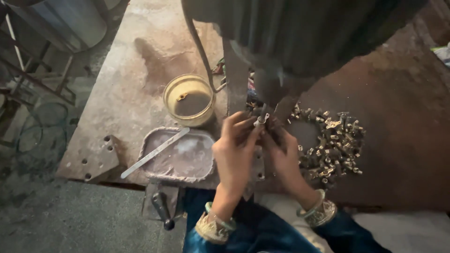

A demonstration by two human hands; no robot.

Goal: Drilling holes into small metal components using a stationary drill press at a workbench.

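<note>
Rusty steel workbench [126, 93] on the far left, pitted and bare. Further in, a round brass-coloured tin [189, 100] standing upright, a small fitting lying inside. Just below it, a shallow grey tray [180, 157] with a flat metal strip [154, 153] leaning across its rim. Now the middle: left hand [234, 150] raised under the dark machine head [281, 42], fingers curled and pinched on a small silvery metal fitting [261, 120]. Right hand [281, 154] pressed close against the left, fingertips meeting at the same piece; both hands together, clamped on it, though hard to tell which carries the grip. Fitting sitting right at the fingertips, just beneath the machine's spindle. Likely light, rigid, hard-edged, probably a bit slick from oil or dust; too tiny for a full grasp, so best pinched by its sides between thumb and forefinger. Off to the right, a loose heap of similar small brass fittings [333, 145] spread over the bench, near the right hand but not touching.
</note>
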